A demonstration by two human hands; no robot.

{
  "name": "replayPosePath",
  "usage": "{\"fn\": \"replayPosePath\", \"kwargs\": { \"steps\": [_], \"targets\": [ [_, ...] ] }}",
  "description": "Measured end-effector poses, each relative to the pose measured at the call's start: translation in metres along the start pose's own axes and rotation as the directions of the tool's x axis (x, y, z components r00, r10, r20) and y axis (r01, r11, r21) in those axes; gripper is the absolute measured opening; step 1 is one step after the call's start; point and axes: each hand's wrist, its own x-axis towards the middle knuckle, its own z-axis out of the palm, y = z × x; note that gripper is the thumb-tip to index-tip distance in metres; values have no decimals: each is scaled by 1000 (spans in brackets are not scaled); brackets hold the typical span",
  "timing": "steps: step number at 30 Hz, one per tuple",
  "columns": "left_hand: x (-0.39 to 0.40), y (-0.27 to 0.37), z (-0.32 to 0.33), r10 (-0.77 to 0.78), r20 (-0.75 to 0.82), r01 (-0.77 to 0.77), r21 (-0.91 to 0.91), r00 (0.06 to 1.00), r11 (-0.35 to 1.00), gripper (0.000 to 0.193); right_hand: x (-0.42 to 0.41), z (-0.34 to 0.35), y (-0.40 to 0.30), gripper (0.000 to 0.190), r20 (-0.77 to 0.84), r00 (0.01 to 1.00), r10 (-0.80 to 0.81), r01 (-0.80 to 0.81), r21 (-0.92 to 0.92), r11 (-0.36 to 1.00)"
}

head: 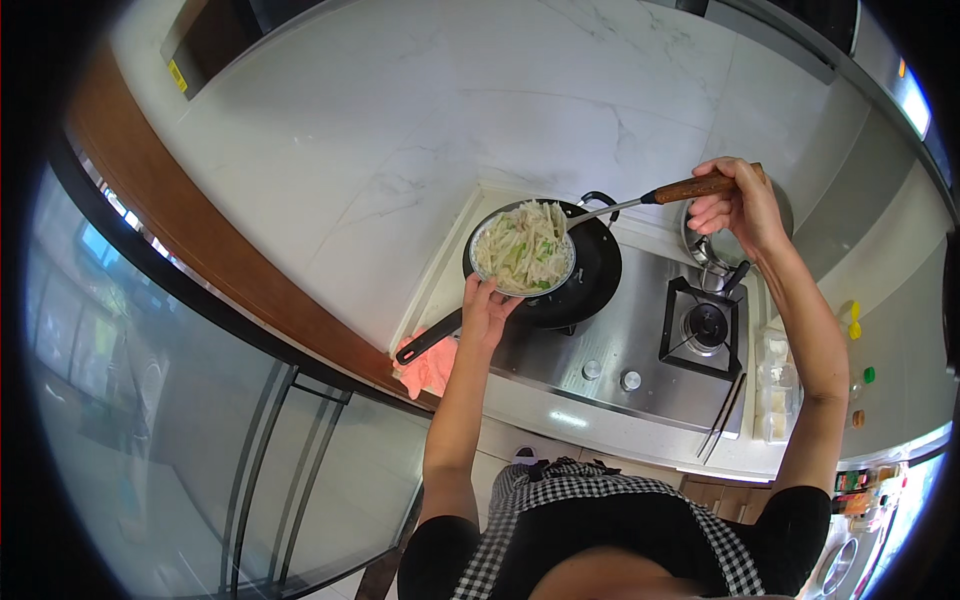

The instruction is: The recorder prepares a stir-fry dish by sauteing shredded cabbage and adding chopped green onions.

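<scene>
My left hand [486,313] grips the near rim of a patterned bowl [551,287] and holds it above the left part of a black wok [596,277]. Shredded pale vegetables with green pieces [521,247] are heaped in the bowl. My right hand [739,202] is closed around the wooden handle of a metal cooking spatula [611,208], thumb and forefinger near its end. The spatula's head meets the food at the bowl's right side and is mostly hidden there. A few scraps lie on the wok's dark inner wall.
The wok's long handle [431,337] points toward a pink cloth [429,367]. On the steel gas hob [517,356] sits a second burner [706,326]. Chopsticks [724,416] and a clear seasoning box [776,386] are at the right, with a lidded pot [694,240] behind.
</scene>
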Motion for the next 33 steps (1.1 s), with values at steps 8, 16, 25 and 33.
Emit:
{"fn": "replayPosePath", "kwargs": {
  "steps": [8, 16, 25, 33],
  "targets": [
    [10, -3, 4, 45, 14, -44, -58, 999, 997, 37, -9, -8, 15, 35, 4, 984, -180, 180, -44, 983],
    [12, 3, 16, 62, 16, -61, -53, 998, 997, 38, -52, -4, 70, 25, 181, 806, -564, 592, -222, 774],
    [1, 11, 21, 13, 14, -13, -26, 1000, 1000, 38, -52, -13, 99, 20, 435, 510, -742, 859, -298, 416],
    [0, 13, 23, -25, 12, 24, 11, 1000, 1000, 37, -37, -4, 70, 28, 759, 290, -583, 957, -247, 154]
  ]
}}
